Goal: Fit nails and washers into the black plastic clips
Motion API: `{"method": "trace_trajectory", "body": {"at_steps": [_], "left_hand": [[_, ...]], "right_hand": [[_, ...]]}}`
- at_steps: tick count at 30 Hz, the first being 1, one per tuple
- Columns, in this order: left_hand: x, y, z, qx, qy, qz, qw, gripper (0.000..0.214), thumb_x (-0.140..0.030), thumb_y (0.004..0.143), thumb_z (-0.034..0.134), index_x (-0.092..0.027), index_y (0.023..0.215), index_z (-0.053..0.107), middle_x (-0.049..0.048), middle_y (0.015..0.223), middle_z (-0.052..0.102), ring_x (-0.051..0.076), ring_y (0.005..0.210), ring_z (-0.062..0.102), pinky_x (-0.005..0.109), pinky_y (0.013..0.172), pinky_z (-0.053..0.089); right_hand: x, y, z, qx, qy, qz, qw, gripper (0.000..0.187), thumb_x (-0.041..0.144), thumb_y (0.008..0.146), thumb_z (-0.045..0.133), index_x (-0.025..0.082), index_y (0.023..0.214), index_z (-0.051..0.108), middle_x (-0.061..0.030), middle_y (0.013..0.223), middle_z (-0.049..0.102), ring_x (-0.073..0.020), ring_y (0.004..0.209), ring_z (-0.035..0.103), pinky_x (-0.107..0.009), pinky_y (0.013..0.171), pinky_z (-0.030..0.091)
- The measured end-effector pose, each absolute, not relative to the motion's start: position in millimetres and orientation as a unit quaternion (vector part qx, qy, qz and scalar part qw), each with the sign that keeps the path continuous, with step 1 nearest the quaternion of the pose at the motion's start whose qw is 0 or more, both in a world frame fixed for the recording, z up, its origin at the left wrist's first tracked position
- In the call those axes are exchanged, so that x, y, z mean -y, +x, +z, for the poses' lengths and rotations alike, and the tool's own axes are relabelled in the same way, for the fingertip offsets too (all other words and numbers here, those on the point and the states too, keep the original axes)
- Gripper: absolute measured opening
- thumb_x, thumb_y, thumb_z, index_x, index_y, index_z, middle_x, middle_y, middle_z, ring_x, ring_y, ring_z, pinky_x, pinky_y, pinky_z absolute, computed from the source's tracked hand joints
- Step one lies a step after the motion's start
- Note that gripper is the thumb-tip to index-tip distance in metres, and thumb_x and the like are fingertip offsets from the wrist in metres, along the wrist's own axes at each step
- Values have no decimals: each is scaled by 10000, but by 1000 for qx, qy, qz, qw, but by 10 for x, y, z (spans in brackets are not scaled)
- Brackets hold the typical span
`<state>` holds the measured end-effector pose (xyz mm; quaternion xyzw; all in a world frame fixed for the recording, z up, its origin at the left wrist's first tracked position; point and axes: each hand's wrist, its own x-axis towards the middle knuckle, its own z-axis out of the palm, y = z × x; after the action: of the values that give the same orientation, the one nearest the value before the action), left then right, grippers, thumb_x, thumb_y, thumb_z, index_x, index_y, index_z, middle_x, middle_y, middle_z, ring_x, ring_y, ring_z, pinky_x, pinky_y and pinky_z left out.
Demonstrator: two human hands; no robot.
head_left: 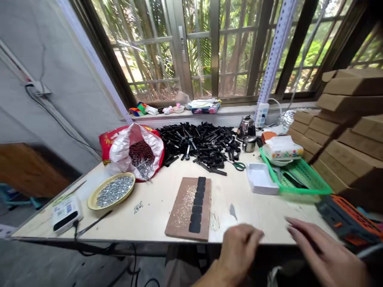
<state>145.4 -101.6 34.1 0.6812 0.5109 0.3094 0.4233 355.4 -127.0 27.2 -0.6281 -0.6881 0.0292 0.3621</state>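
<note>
My left hand (pixel 237 251) is at the table's front edge, just right of a brown board (pixel 176 223). Its fingers are curled closed, and whatever they may hold is hidden. To the right, my right hand (pixel 327 251) reaches in over the front edge with its fingers stretched out and nothing visible in them. A row of black rectangular pads (pixel 196 209) runs along the right side of the board. Pale crumb-like bits (pixel 185 207) lie scattered beside the pads.
Black parts (pixel 203 139) are heaped at the back. At left are a bag of screws (pixel 119 151), a yellow dish (pixel 131 190) of metal pieces and a white device (pixel 66 211). At right are scissors (pixel 239 166), a white tray (pixel 263 187), a green basket (pixel 320 185) and stacked cartons (pixel 350 159).
</note>
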Motion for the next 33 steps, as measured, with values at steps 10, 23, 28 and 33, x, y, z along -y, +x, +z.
{"method": "trace_trajectory", "body": {"at_steps": [10,23,28,33], "left_hand": [[-462,195,227,-606,320,630,365,435,-311,861,453,-132,1257,466,23,820,540,94,586,511,216,534,454],[97,-777,97,-702,376,557,234,256,-264,880,479,-164,1066,623,92,1026,616,170,888,594,293,733,498],[595,-1000,2,-714,393,564,133,237,-282,895,477,-205,1050,638,74,1032,615,177,984,583,305,809,493],[914,-1269,-271,-762,279,581,70,291,-308,885,490,-177,1124,592,94,1045,594,181,912,601,326,791,517]], "right_hand": [[-2079,1655,417,830,-510,28,221,500,431,893,463,142,1300,478,-188,1326,472,-255,1215,472,-416,967,396],[-2281,1633,-202,930,-364,23,50,448,485,845,468,236,1202,573,-119,1121,602,-262,940,620,-423,856,467],[-2027,1254,312,911,-391,-67,115,534,560,793,538,249,1226,564,-159,1198,563,-316,843,631,-455,684,506],[-1284,-475,594,959,-175,120,188,273,327,946,400,208,1080,606,-75,1032,621,-176,891,605,-280,775,483]]}}
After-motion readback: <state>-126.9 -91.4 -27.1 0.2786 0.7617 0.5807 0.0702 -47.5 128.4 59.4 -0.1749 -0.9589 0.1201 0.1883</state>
